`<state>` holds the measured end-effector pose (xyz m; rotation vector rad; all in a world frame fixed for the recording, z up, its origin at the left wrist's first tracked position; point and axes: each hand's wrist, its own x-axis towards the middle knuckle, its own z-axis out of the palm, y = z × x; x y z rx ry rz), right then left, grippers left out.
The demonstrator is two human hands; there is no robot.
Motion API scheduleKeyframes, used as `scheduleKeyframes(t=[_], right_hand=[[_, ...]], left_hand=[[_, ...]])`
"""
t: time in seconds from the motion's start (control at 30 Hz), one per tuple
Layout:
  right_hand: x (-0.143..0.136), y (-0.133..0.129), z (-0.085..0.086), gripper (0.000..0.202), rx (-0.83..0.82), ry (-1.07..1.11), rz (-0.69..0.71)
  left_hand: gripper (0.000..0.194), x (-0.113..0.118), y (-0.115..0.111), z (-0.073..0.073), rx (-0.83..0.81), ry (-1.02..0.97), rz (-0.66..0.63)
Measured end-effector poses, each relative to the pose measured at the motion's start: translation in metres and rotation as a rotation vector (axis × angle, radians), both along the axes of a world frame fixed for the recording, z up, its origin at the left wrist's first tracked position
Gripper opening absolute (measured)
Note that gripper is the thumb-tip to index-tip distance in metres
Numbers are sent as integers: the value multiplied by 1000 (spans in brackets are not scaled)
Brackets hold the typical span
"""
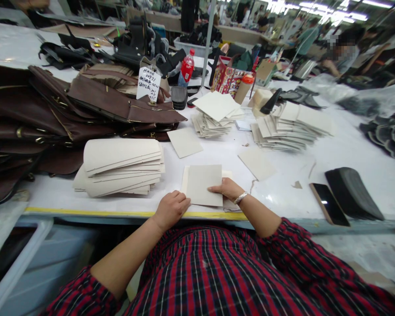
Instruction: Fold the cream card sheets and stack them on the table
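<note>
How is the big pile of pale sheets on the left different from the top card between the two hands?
The pile of sheets has many layers, while the top card is just one piece. The pile's upper sheets bend in a curve; the top card looks flat. No hand touches the pile, but the right hand has its thumb on the top card. Both are pale.

The top sheet (202,182) was plain pale grey; the curled stack (123,162) was off-white. The shirt (207,272) showed a red-and-black plaid with thin white lines, and the bracelet (240,198) was silver. The tabletop (217,151) was white, its edge strip (85,212) yellow. The leather-like pieces (108,103) were dark brown, the bottle label (187,68) red, the box (223,73) red with multicoloured motifs, and the phone screen (330,204) black.
</note>
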<state>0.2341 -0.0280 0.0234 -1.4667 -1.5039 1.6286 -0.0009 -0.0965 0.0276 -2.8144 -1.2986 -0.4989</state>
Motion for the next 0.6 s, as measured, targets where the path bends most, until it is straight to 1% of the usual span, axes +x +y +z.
scheduleKeyframes(t=[0.17,0.27,0.37,0.5,0.6], right_hand=[[-1,0,-4,38,35,-61,0],[0,-1,-3,38,67,-135,11],[7,-2,5,33,105,-250,35],[18,-3,19,24,155,-393,106],[22,-4,22,20,190,-457,135]], left_hand=[[24,7,-5,-1,7,9,76],[23,10,-7,-3,24,-5,120],[22,12,-9,-5,18,-15,140],[21,11,-8,-5,27,-14,113],[21,10,-7,-4,50,-15,86]])
